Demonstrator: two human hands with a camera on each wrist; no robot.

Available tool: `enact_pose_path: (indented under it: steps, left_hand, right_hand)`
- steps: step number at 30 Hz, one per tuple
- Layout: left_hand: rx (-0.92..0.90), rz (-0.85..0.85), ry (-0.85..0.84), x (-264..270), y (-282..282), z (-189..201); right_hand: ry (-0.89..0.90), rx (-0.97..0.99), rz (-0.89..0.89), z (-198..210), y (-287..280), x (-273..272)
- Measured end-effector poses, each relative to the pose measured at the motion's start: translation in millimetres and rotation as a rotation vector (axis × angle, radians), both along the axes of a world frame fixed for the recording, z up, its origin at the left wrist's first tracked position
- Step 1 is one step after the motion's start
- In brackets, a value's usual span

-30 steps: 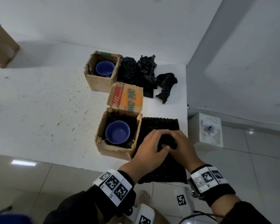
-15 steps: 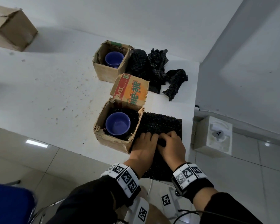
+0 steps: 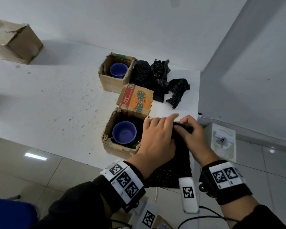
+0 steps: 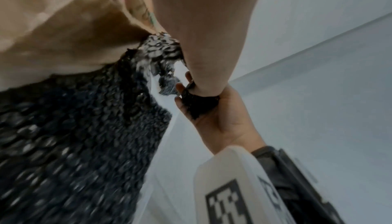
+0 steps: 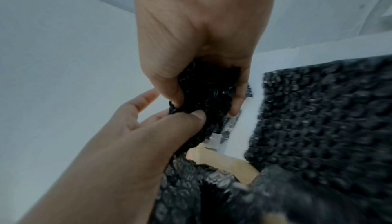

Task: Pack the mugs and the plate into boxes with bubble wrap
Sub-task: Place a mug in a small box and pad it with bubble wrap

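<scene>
Black bubble wrap sheet [image 3: 172,171] lies at near right corner of white tabletop [image 3: 56,104], near edge hanging over. Far edge lifted and bunched. Right hand [image 3: 193,138]: grip closed, thumb and fingers pinching the bunched fold. Left hand [image 3: 157,139]: thumb and forefinger pinch the same fold; other fingers extended. Just left of sheet, open cardboard box [image 3: 119,146] holding blue mug [image 3: 124,133] on black wrap, printed flap up. Farther back, second box [image 3: 112,80] with second blue mug [image 3: 118,70]; crumpled wrap pile [image 3: 158,80] beside it. Closed box [image 3: 15,42] far left.
</scene>
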State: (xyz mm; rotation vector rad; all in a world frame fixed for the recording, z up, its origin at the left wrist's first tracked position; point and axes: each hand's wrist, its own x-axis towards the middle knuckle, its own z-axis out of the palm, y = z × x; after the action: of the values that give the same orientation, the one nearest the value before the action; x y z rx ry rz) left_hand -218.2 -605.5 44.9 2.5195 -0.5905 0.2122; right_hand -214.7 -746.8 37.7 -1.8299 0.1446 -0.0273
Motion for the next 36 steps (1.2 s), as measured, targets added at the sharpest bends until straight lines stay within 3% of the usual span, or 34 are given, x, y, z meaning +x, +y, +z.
enact_pose_path:
  steps: [3,6,10,15,19,24,27,31,34,36]
  left_hand:
    - [-0.143,-0.023,0.044,13,24,25]
    - [-0.267,-0.088,0.202,27,57,39]
    - [-0.297,-0.073,0.409,45,103,35]
    - [-0.062,-0.059,0.473,47,140,12]
    - [-0.004,-0.071,0.444,37,147,5]
    - [0.335,-0.065,0.392,27,140,1]
    - [0.258,-0.06,0.431,29,142,7]
    - [0.057,-0.097,0.458,39,153,17]
    - [0.204,-0.201,0.395,43,159,19]
    - [0.372,-0.286,0.35,42,158,18]
  right_hand:
    - [-0.042,0.013,-0.005,22,11,7]
    - [-0.094,0.009,0.016,37,31,16]
    - [-0.093,-0.099,0.132,41,54,32]
    - [-0.07,-0.438,0.369,28,70,47]
    - [-0.117,-0.74,0.607,23,84,53]
    - [-0.141,-0.693,0.47,29,94,63]
    - [-0.177,-0.65,0.385,40,93,69]
    - [-0.149,-0.883,0.454,48,90,72]
    - [-0.109,-1.038,0.542,49,92,71]
    - [-0.176,-1.189,0.62,45,98,67]
